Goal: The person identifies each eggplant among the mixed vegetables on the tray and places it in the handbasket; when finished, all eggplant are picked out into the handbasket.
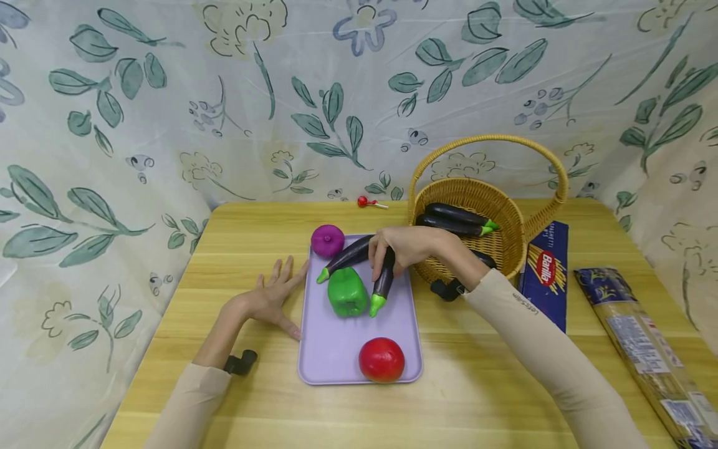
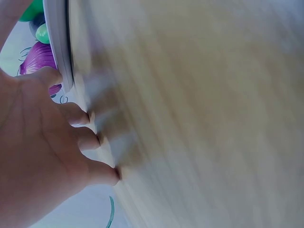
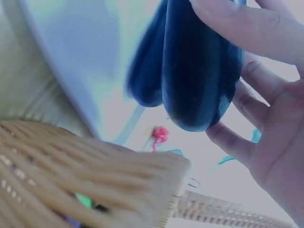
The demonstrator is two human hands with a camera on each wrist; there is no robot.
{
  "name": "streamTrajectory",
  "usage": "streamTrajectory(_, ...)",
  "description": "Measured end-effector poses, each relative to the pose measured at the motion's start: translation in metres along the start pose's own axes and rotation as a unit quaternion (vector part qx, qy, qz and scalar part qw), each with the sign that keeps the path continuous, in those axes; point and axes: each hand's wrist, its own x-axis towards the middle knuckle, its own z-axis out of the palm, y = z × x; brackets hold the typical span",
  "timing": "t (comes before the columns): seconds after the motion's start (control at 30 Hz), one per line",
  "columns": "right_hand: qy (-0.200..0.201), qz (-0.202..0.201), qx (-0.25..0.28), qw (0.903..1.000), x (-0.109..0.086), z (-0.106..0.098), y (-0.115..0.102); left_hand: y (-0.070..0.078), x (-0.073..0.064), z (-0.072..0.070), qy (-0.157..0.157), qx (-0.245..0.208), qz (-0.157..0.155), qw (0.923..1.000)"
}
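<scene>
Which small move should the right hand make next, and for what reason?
Perhaps the right hand should gently lay the held eggplant down on the tray, just right of the green pepper: it is over the tray there, bare surface shows beside it, and the left hand is spread at the tray's left edge.

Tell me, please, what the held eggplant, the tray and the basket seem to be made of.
Held eggplant: perhaps plastic or coated foam, glossy; its smooth dark skin and bright green tip hint at imitation.
Tray: probably plastic, smooth and satiny, judging by its even lilac colour and rounded corners.
Basket: wicker or an imitation, slightly shiny, judging by its interlaced yellowish strands.
</scene>
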Motion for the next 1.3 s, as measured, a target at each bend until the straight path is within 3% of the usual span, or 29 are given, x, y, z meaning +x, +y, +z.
streamTrajectory(0.2,0.039,-0.009,-0.009,0.9991,-0.016,-0.005,-0.008,0.000,0.000,0.001,-0.005,-0.001,-0.003,1.0000)
streamTrajectory(0.47,0.123,-0.010,-0.003,0.9923,-0.044,-0.013,-0.015,0.001,0.000,0.000,0.004,0.003,0.002,1.0000)
streamTrajectory(1.0,0.200,0.089,0.002,0.9758,-0.098,-0.021,0.003,0.001,-0.002,0.000,0.000,0.001,-0.002,1.0000)
streamTrajectory(1.3,0.208,0.132,0.030,0.9688,-0.124,-0.024,0.019,0.002,-0.001,0.000,-0.001,0.003,-0.001,1.0000)
